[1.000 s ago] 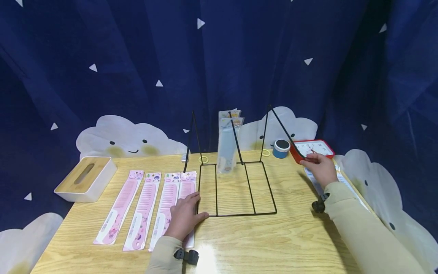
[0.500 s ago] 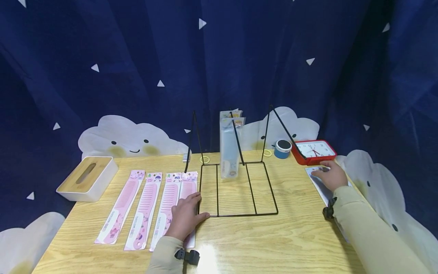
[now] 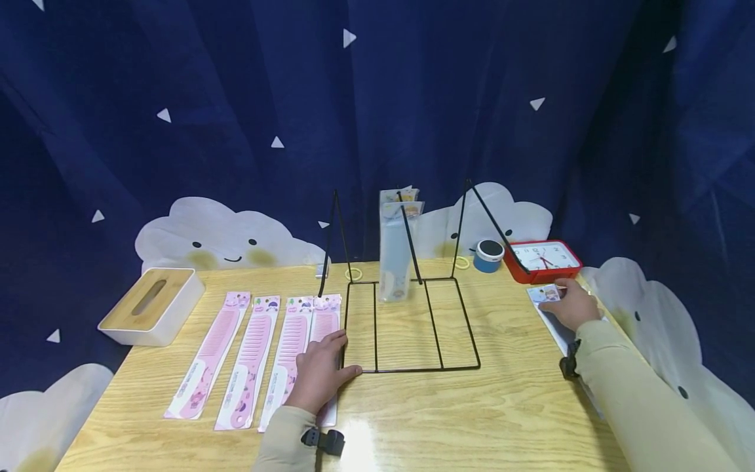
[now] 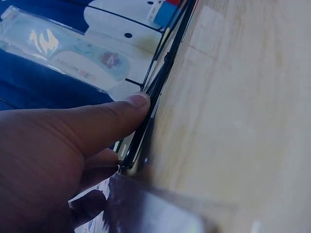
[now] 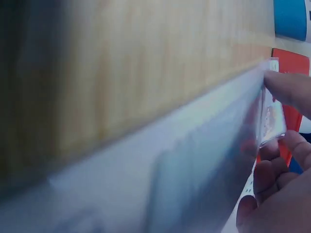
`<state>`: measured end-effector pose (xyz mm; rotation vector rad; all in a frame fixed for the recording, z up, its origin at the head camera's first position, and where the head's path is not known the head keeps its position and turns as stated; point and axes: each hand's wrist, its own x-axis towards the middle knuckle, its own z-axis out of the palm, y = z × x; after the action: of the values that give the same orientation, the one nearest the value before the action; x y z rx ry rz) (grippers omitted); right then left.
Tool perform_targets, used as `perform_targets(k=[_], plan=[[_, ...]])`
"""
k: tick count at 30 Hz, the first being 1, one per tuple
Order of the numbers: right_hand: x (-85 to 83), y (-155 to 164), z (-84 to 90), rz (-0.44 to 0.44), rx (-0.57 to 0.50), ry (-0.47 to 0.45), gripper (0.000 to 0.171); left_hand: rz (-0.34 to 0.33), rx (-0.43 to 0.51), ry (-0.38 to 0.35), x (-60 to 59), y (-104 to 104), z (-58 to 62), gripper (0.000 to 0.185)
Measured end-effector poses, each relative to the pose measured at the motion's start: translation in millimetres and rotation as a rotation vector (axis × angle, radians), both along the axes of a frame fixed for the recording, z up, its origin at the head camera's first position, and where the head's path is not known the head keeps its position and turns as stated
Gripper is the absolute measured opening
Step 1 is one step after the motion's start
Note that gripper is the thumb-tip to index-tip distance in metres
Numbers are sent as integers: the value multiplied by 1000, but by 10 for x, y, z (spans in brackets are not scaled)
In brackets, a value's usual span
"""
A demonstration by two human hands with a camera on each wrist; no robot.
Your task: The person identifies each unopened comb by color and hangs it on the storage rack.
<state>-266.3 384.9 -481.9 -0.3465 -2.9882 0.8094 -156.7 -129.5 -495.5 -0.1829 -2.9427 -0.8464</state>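
My left hand (image 3: 318,375) grips the front left corner of a black wire display rack (image 3: 413,370), thumb (image 4: 138,101) on its front bar. A blue comb (image 3: 395,252) in a clear packet hangs from the middle hook, with another packet behind it. On the table's right side, my right hand (image 3: 571,307) pinches the top end of a packaged comb (image 5: 189,145) between thumb and fingers. That packet's printed header (image 3: 545,294) shows beside the thumb. The forearm covers much of its length. Several packaged pink combs (image 3: 250,360) lie left of the rack, one partly under my left hand.
A tissue box (image 3: 150,305) with a wooden lid stands at the left. Behind my right hand are a red clock (image 3: 545,261) and a small blue speaker (image 3: 488,257). The rack's right arm (image 3: 498,226) slants toward the clock. Yellow rings (image 3: 354,274) lie behind the rack.
My right hand has moved from the right hook's tip down and right to the packaged comb and pinches it. The left hand stays on the rack. The hanging packets have swung slightly.
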Motion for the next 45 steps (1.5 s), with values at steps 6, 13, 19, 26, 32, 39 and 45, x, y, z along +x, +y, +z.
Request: perform_targets(k=[6, 13, 19, 26, 32, 39, 45], plan=[[17, -30, -12, 64, 60, 142, 39, 1, -10, -6, -10, 10, 7, 71], [84, -172, 71, 58, -21, 266, 27, 1, -5, -5, -15, 17, -2, 71], [150, -312, 239, 102, -50, 314, 25, -2, 9, -2, -10, 5, -6, 71], [320, -601, 462, 117, -131, 352, 22, -6, 17, -6, 3, -4, -15, 70], [503, -911, 636, 124, -231, 389, 26, -2, 14, -7, 11, -9, -10, 71], [670, -1261, 793, 145, -314, 420, 23, -1, 8, -4, 12, -12, -15, 70], [816, -1563, 947, 203, -418, 488, 17, -2, 5, -3, 7, -2, -6, 70]])
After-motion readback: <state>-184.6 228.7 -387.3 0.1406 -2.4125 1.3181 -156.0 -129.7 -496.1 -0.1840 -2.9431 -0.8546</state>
